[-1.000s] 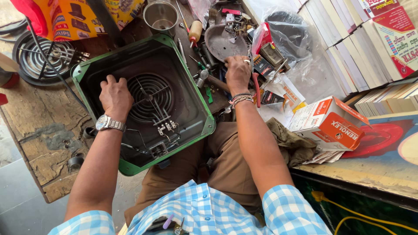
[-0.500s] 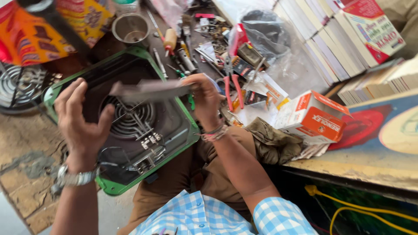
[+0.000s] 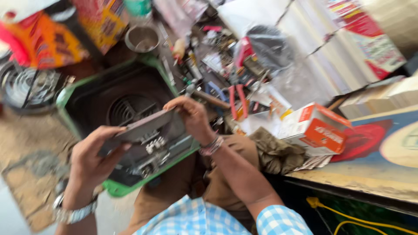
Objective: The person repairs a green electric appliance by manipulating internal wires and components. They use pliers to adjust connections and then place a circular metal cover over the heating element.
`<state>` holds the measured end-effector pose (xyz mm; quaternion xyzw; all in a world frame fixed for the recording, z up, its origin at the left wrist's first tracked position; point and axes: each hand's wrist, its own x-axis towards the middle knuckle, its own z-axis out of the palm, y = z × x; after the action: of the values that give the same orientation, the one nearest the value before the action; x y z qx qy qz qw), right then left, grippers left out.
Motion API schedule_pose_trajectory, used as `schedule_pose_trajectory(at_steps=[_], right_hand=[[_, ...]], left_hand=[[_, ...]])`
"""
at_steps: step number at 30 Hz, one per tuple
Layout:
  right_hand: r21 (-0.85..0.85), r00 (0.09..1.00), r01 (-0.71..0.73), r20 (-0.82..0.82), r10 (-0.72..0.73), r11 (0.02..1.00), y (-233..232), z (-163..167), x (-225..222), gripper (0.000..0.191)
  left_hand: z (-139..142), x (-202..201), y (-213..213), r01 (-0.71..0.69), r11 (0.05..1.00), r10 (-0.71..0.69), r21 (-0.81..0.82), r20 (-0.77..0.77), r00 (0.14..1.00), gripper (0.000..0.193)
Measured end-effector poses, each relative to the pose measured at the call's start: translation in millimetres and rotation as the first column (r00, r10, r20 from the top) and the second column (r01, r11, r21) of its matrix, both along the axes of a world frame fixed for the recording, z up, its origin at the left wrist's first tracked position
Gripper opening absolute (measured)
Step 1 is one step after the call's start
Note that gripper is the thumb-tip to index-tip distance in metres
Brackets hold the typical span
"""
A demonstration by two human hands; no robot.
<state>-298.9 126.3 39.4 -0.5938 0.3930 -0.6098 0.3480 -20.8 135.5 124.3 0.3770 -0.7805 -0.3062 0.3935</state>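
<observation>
Both hands hold a flat grey metal plate [image 3: 146,126] above a green-framed heater housing [image 3: 126,130] that sits tilted at the person's knees. The left hand [image 3: 91,161] has its grip clamped on the plate's 8 o'clock end, and the right hand [image 3: 191,117] has its fingers closed on the 2 o'clock end.

At 3 o'clock from the plate an orange-and-white carton [image 3: 315,128] lies on its side on the worktop [image 3: 361,178], beside a crumpled olive cloth [image 3: 276,154]. At 1 o'clock stand white boxes with a red-printed package [image 3: 370,39] on top, cut off by the edge. At 11 o'clock are orange and yellow printed packets [image 3: 48,41], too blurred to make out. Red-handled pliers [image 3: 237,98] lie among small tools that cannot be told apart. A steel bowl [image 3: 142,38] sits at 12 o'clock.
</observation>
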Motion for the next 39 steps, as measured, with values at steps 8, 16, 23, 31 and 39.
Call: schedule_pose_trajectory(at_steps=[8, 16, 23, 31, 39], right_hand=[[0.146, 0.941, 0.012, 0.334, -0.061, 0.989, -14, -9, -10, 0.050], [0.317, 0.918, -0.293, 0.358, 0.172, 0.902, -21, -29, 15, 0.070], [0.399, 0.944, -0.269, 0.290, 0.158, 0.877, -30, -57, 19, 0.050], [0.427, 0.981, -0.102, -0.105, 0.161, 0.899, -27, -58, 23, 0.040], [0.440, 0.977, -0.106, -0.121, 0.176, 0.891, -30, -57, 30, 0.045]], left_hand=[[-22, 28, -32, 0.138, 0.909, 0.280, 0.393, -0.822, 0.496, 0.028], [-73, 25, -58, 0.349, 0.633, 0.593, 0.691, -0.722, 0.355, 0.017], [-122, 13, -55, 0.278, 0.547, 0.703, 0.790, -0.613, 0.361, 0.020], [-139, 7, -51, 0.249, 0.482, 0.774, 0.840, -0.541, 0.330, 0.026], [-150, -1, -54, 0.245, 0.477, 0.791, 0.844, -0.534, 0.299, 0.032]])
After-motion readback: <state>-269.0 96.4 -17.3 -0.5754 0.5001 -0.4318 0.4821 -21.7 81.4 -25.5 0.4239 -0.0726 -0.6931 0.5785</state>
